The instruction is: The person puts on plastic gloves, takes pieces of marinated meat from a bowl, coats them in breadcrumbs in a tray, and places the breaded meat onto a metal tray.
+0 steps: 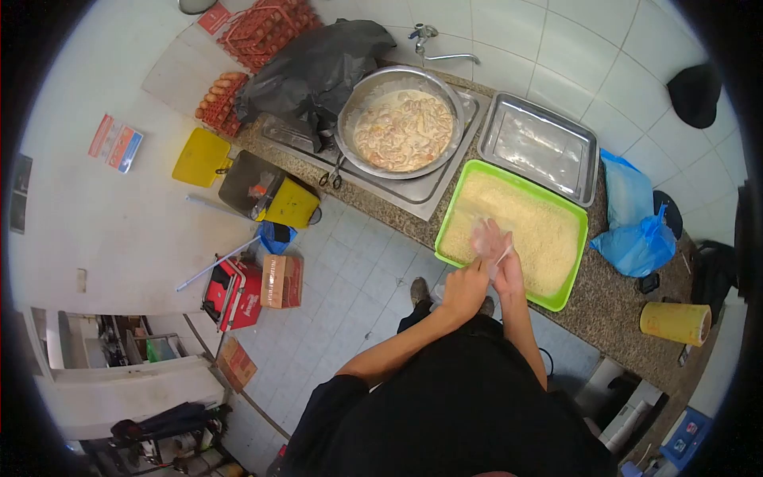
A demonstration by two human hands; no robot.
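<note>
My right hand (pixel 508 270) is partly inside a clear plastic glove (pixel 491 238), its fingers stretched out over the green tray. With closed fingers, my left hand (pixel 466 288) grips the glove near the right wrist. A bit of clear plastic also shows beside my left hand; I cannot tell what it belongs to. Below both hands lies the bright green tray (pixel 574 274), filled with pale yellow crumbs (pixel 528 219). To its upper left, a large metal bowl (pixel 345 127) holds raw meat strips in a creamy batter (pixel 404 129).
An empty-looking metal tray (pixel 540 147) sits behind the green one. Scissors (pixel 332 176) lie by the bowl, near a black plastic bag (pixel 326 67). Egg trays (pixel 218 103) stand at the left. Blue bags (pixel 636 238) and a yellow roll (pixel 675 322) are on the right counter.
</note>
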